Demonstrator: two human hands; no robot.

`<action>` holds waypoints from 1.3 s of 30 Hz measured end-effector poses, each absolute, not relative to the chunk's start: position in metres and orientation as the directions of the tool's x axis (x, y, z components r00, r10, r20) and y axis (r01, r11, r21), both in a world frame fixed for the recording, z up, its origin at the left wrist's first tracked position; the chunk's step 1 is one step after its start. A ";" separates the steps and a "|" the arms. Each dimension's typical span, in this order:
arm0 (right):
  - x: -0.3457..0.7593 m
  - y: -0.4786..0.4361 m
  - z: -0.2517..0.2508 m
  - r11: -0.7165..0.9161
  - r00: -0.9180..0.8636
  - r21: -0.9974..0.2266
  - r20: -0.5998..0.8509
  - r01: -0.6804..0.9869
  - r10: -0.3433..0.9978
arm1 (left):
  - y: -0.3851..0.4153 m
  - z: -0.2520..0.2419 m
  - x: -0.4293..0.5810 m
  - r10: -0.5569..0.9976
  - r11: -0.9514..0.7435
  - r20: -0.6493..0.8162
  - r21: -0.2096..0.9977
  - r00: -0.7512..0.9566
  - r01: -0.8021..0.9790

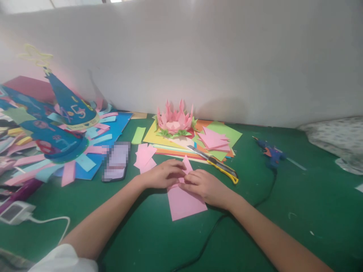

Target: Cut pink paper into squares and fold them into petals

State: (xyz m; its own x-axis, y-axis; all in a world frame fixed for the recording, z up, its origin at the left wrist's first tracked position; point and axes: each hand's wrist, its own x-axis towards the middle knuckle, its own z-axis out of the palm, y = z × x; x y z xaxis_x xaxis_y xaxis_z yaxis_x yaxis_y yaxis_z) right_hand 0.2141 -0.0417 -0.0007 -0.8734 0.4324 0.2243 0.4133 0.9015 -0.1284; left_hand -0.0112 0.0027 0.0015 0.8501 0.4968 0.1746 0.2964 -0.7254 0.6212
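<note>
A pink sheet of paper [187, 204] lies on the green table in front of me, partly folded, with a pointed tip at its far end. My left hand [166, 173] presses on its left side, fingers curled over the folded part. From the right, my right hand [202, 185] grips the same fold with bent fingers close to the left ones. The fingertips hide the crease. Just beyond the right hand rests a yellow utility knife [224, 170], its blade out. Small pink paper pieces [145, 156] lie beyond the left hand.
A pink paper lotus [176, 122] stands on stacked coloured paper [159, 151], beside folded pink pieces [212, 138]. A phone [116, 160] and decorated blue cones [70, 102] are leftward. On the right lies a blue glue gun [272, 153]; its black cord [210, 236] runs under my right forearm.
</note>
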 end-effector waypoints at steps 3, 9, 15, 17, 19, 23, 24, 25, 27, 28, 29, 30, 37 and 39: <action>0.210 -0.043 0.002 0.898 -0.872 -0.124 0.216 0.422 0.439 | 0.003 0.002 -0.011 0.499 -0.718 0.172 0.632 0.850 0.294; 0.203 -0.044 0.002 0.895 -0.870 -0.131 0.211 0.427 0.446 | 0.003 0.003 -0.011 0.500 -0.708 0.169 0.645 0.849 0.288; 0.194 -0.049 0.002 0.869 -0.857 -0.188 0.166 0.458 0.488 | 0.004 0.002 -0.009 0.493 -0.716 0.193 0.644 0.848 0.270; 0.191 -0.050 0.002 0.855 -0.848 -0.208 0.149 0.476 0.508 | 0.004 0.001 -0.009 0.497 -0.715 0.193 0.644 0.846 0.273; 0.189 -0.052 0.002 0.843 -0.839 -0.224 0.142 0.489 0.525 | 0.004 0.001 -0.009 0.498 -0.714 0.195 0.645 0.845 0.272; 0.188 -0.052 0.002 0.833 -0.830 -0.239 0.145 0.499 0.539 | 0.003 0.001 -0.009 0.500 -0.712 0.195 0.647 0.844 0.273; 0.188 -0.052 0.002 0.834 -0.830 -0.242 0.150 0.496 0.537 | 0.003 0.001 -0.010 0.500 -0.712 0.194 0.647 0.844 0.273; 0.189 -0.051 0.002 0.837 -0.832 -0.246 0.157 0.489 0.532 | 0.003 0.001 -0.010 0.499 -0.712 0.194 0.647 0.844 0.272; 0.191 -0.049 0.000 0.848 -0.839 -0.251 0.177 0.467 0.514 | 0.004 0.001 -0.010 0.495 -0.713 0.195 0.648 0.847 0.268; 0.193 -0.048 -0.001 0.853 -0.841 -0.253 0.191 0.457 0.507 | 0.004 0.001 -0.010 0.495 -0.714 0.197 0.647 0.847 0.267; 0.196 -0.046 -0.002 0.856 -0.841 -0.259 0.204 0.447 0.501 | 0.004 0.001 -0.010 0.494 -0.716 0.198 0.645 0.847 0.267; 0.200 -0.044 -0.003 0.849 -0.828 -0.266 0.220 0.457 0.515 | 0.004 0.001 -0.011 0.495 -0.716 0.195 0.644 0.847 0.270; 0.236 -0.029 -0.009 0.782 -0.688 -0.356 0.375 0.512 0.622 | 0.003 0.003 -0.012 0.515 -0.699 0.155 0.645 0.843 0.308; 0.240 -0.028 -0.009 0.796 -0.693 -0.335 0.394 0.504 0.604 | 0.003 0.003 -0.012 0.514 -0.703 0.163 0.643 0.842 0.305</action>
